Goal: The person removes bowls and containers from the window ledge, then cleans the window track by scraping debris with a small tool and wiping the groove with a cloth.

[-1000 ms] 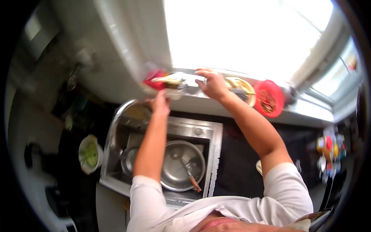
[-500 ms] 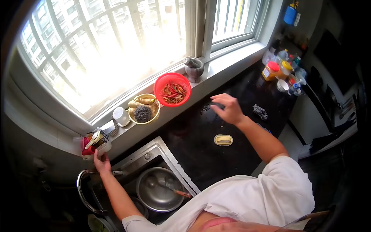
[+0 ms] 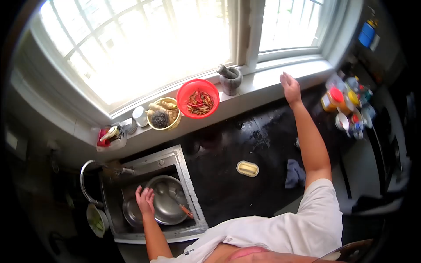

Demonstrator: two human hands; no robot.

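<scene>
a high reach clears the stone mortar (image 3: 230, 83) best (it stands on the windowsill (image 3: 264, 80)). the right hand (image 3: 292, 92) is empty, fingers fairly straight and close. the left hand (image 3: 145, 200) has fingers spread, gripping nothing, beside the steel bowl (image 3: 164, 209) in the sink (image 3: 190, 188).

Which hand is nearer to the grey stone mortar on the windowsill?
Right. The right hand is out to the right of the mortar, not touching it; the left hand is farther off, over the steel sink.
</scene>
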